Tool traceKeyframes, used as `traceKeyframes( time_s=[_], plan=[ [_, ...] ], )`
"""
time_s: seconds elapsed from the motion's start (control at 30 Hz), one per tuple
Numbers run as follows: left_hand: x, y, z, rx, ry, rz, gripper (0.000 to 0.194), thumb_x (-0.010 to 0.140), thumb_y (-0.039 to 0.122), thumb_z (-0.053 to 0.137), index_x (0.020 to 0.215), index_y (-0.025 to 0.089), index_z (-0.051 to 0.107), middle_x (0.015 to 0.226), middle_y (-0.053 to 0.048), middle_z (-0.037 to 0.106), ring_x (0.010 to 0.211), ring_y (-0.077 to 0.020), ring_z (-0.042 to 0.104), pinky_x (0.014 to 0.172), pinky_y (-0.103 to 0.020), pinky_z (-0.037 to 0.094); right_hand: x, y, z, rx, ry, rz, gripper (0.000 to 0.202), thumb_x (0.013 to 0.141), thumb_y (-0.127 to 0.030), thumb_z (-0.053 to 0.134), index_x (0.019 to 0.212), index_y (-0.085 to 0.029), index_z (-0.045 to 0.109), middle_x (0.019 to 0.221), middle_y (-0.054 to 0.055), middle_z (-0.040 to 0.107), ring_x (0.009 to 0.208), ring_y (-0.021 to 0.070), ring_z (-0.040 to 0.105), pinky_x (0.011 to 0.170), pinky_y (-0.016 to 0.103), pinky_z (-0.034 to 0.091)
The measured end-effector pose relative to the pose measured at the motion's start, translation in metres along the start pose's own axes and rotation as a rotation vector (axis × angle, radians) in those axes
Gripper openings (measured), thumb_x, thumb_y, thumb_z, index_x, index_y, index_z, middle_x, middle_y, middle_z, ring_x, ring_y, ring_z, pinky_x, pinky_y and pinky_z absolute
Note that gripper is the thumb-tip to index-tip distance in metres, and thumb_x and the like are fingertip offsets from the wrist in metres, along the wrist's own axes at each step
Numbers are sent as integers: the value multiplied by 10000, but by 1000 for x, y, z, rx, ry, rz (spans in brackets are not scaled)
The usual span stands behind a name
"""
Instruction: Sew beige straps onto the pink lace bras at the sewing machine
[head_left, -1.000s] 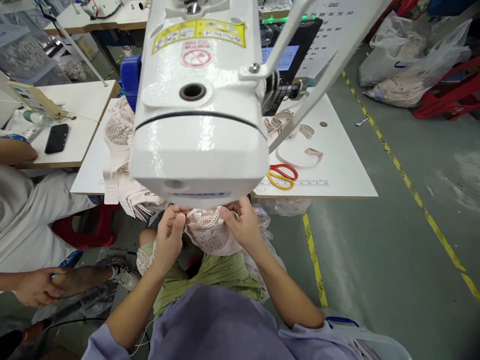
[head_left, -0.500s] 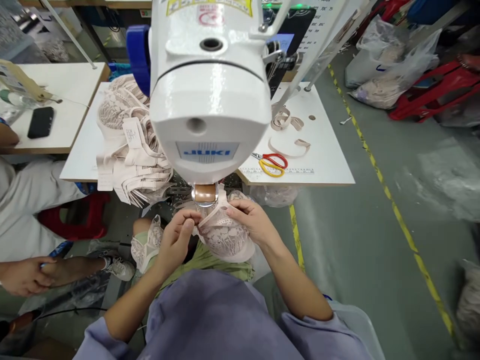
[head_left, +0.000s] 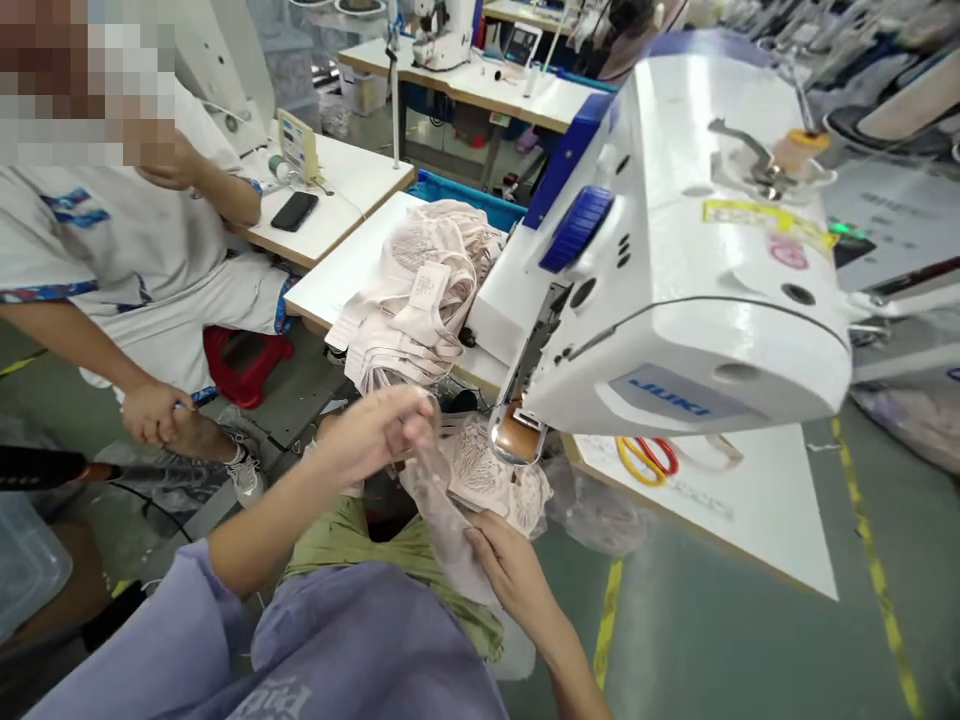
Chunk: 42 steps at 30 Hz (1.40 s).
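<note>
A beige lace garment (head_left: 487,465) lies below the needle end of the white sewing machine (head_left: 697,330), over my lap. Part of it, a pale smooth band (head_left: 442,520), stretches between my hands. My left hand (head_left: 390,430), blurred by motion, pinches the upper end of this band, left of the machine's brown-covered tip (head_left: 517,437). Nearer my body, my right hand (head_left: 502,560) grips the band's lower edge, thumb on top. On the table left of the machine sits a pile of beige bras (head_left: 420,300) with straps and a white tag.
Scissors with red and yellow handles (head_left: 646,460) lie on the white table (head_left: 780,510) at right. A seated person (head_left: 150,250) is at the left, near a side table with a black phone (head_left: 295,211). A red stool (head_left: 244,365) stands below.
The view has swung left, so the machine appears further right. The garment has turned in my hands; my left hand has risen with one part of it, and my right hand has shifted lower.
</note>
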<state>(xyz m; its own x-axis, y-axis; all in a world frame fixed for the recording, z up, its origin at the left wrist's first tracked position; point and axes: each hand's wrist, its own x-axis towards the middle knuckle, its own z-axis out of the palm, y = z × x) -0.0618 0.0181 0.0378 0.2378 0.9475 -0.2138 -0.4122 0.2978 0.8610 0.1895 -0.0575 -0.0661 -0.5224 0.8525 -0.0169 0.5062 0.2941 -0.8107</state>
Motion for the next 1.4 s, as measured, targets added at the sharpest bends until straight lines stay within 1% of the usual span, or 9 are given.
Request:
traceKeyframes(
  time_s=[0.23,0.43,0.53,0.63,0.7,0.77,0.9,1.27,1.4],
  plan=[
    [-9,81,-101,-163,386,287,274,1001,311,507,781,161,571,544,89,337,484,-21,391,598,-179,402,-10,18,6,-175,-121,-22,276,1041,-327,377,964,-234,625,841,48,645,760,217,635,652,329,477],
    [-13,96,-166,-139,517,348,466,1066,275,173,784,121,511,559,101,342,493,58,391,647,-103,327,-12,21,0,62,-27,115,263,1018,-382,450,927,-253,660,843,47,667,815,231,642,707,337,499],
    [-7,90,-179,-152,604,343,399,1075,250,227,776,151,471,536,116,350,418,54,352,539,-80,295,-11,25,10,210,265,276,231,975,-437,529,908,-234,616,787,29,622,718,201,604,619,297,482],
    [0,56,-164,-101,642,315,296,1052,224,330,805,160,479,513,130,309,357,40,282,443,-95,202,-8,30,25,210,791,365,251,924,-451,609,1022,-239,516,802,4,538,687,170,544,625,281,478],
    [4,17,-137,30,507,156,187,991,223,472,824,158,527,499,131,306,360,15,282,428,-114,195,-2,29,35,184,924,379,274,916,-443,620,1052,-238,499,870,22,545,748,170,561,687,291,491],
    [4,-28,-103,86,395,6,174,830,245,715,774,144,585,503,101,437,393,-27,355,401,-158,230,8,23,41,204,724,381,255,915,-447,612,1019,-220,558,910,49,601,794,183,592,724,309,496],
    [-8,-92,-46,508,-88,-218,237,846,377,667,786,148,665,560,53,503,474,-70,396,450,-206,265,31,3,43,319,201,333,304,952,-466,531,1033,-209,670,996,68,704,891,207,646,790,336,504],
    [-7,-104,-34,1062,-247,-48,284,907,406,565,746,181,629,650,-2,573,630,-164,515,608,-274,350,40,-1,13,241,5,327,248,945,-428,575,912,-216,700,739,-2,663,620,141,542,594,263,395],
    [-18,-130,-37,714,-17,-71,282,823,412,703,959,165,692,1027,-102,687,980,-255,598,872,-357,460,40,18,23,388,286,432,262,923,-448,553,863,-202,621,724,-8,594,638,146,520,609,266,405]
  ],
)
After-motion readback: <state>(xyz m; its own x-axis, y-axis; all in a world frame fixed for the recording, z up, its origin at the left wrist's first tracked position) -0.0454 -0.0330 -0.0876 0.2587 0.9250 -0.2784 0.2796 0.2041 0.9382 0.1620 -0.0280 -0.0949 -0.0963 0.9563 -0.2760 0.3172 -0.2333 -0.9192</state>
